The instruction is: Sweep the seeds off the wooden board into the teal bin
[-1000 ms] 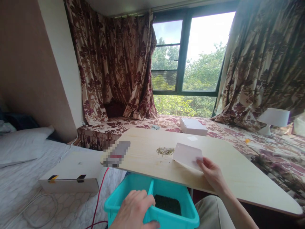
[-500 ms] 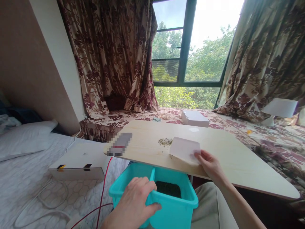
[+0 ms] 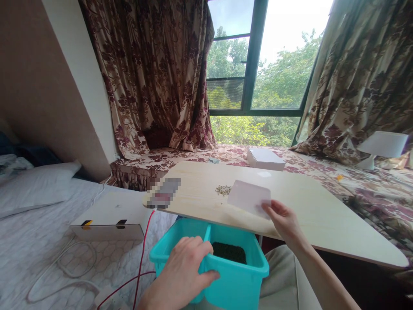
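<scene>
My right hand (image 3: 285, 215) pinches the right edge of a thin, whitish flat scraper or card (image 3: 248, 197), which looks slightly raised off the tabletop. Just left of the card lies a small heap of brownish-green bits (image 3: 222, 189), with a few loose crumbs by it. My left hand (image 3: 187, 265) is closed over the front rim of a turquoise two-compartment bin (image 3: 237, 282), at the divider, with the thumb on the outside. Dark, fine material (image 3: 229, 252) covers the bottom of the right compartment. My hand partly covers the left compartment.
The pale wooden table (image 3: 306, 202) overhangs the bin's back. A pixelated flat device (image 3: 165, 193) with a red cable (image 3: 142, 254) lies at its left end. Nearby are a white box (image 3: 111, 215) on the bed, another box (image 3: 266, 158) on the sill and a lamp (image 3: 383, 145).
The card has risen a little off the table and shifted slightly left in my right hand. My left hand keeps its hold on the bin. The view has tilted slightly.
</scene>
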Tool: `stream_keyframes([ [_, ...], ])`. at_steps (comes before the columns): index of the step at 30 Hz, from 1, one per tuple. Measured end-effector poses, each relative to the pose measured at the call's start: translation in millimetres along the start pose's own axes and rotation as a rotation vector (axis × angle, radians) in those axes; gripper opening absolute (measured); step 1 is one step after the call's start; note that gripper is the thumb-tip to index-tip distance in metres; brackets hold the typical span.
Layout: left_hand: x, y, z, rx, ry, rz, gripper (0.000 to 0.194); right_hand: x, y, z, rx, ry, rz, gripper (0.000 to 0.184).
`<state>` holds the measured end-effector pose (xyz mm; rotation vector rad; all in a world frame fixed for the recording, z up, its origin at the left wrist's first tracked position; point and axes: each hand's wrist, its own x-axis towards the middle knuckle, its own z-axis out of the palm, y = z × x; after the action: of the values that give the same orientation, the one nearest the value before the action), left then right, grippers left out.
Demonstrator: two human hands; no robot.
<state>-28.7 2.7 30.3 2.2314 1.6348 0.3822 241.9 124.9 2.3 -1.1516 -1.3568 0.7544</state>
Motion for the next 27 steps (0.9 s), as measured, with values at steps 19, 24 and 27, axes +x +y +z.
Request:
stream_keyframes([
  [19, -2, -11, 0.6, -0.023, 0.038, 0.001, 0.02, 20, 8, 21, 0.023, -0.102, 0.026, 0.043],
  [24, -2, -12, -1.3, -0.024, 0.05, -0.002, 0.019, 20, 6, 20, 0.032, -0.079, 0.02, 0.042],
  [27, -2, -13, -1.1, -0.031, 0.06, 0.002, 0.019, 22, 6, 19, 0.027, -0.082, 0.007, 0.042],
])
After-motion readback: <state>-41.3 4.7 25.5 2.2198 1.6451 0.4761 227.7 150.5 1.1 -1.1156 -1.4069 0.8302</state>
